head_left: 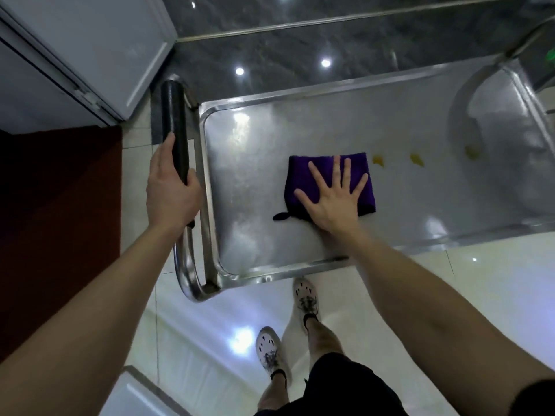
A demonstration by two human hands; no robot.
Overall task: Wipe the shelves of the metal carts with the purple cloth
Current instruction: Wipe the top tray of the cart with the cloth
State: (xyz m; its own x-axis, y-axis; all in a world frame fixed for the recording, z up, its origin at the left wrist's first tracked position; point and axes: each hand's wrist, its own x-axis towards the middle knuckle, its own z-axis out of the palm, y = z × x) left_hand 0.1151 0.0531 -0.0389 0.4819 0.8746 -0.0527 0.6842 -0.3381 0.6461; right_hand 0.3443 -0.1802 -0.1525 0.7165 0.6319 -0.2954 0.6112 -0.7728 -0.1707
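1. Presently, a wiping stroke is judged to be under way on the top shelf [255,175] of the brushed stainless-steel cart. No lower shelf is seen, so overall progress cannot be told.
2. The folded purple cloth [298,174] lies flat near the middle of that shelf. It is pressed down by the right hand [333,199], whose fingers [337,172] are straight and spread; nothing is gripped.
3. The black padded handle [174,115] at the cart's left end is held by the left hand [171,193], with the fingers curled round it.
4. Three small yellow spots [417,160] are seen in a row on the steel, the nearest just right of the cloth. The next move is judged to call for firm pressure and a slide rightward across them.
5. The shelf is bounded by a low raised rim [270,277] with rounded corners. Residue could be pushed against it, so a stroke is best ended short of it.
6. Bare steel is left on every side of the cloth. A white cabinet door [90,55] stands far left, a dark red mat [60,205] lies left of the handle, and pale floor tiles [450,280] lie on the near side.
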